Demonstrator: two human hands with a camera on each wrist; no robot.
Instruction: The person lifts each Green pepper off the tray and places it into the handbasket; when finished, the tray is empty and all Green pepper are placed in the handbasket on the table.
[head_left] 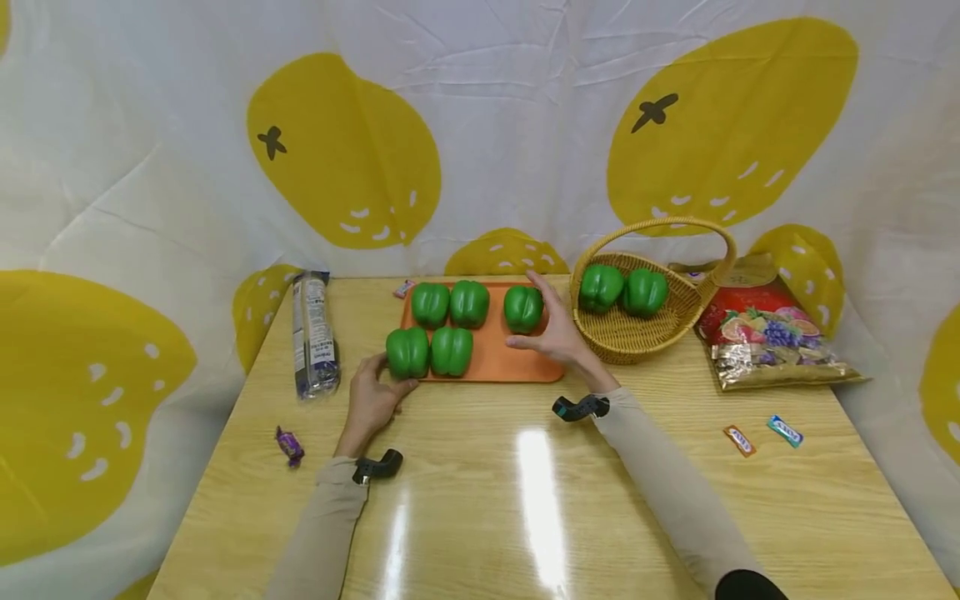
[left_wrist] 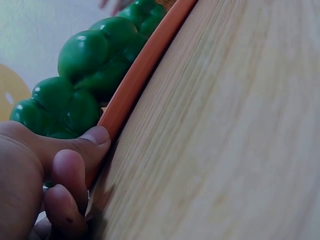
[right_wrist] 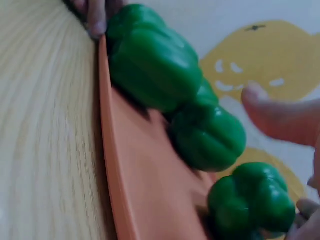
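Observation:
My left hand (head_left: 372, 398) grips the near left corner of an orange tray (head_left: 497, 357), with the thumb (left_wrist: 90, 145) on its rim in the left wrist view. Several green bell peppers (head_left: 451, 351) stand on the tray's left part, one close beside that hand. Toward the tray's right end is a lone green bell pepper (head_left: 522, 309). Around it my right hand (head_left: 562, 335) spreads its thumb and fingers. In the right wrist view the thumb is clear of this pepper, while fingers are near its far side; whether they touch is unclear.
A yellow wicker basket (head_left: 624, 345) with two green peppers (head_left: 646, 292) stands right of the tray. Beyond it lies a candy bag (head_left: 776, 337). Small wrapped candies (head_left: 785, 431) are at right, a purple candy (head_left: 289, 447) and a plastic-wrapped pack (head_left: 315, 333) at left.

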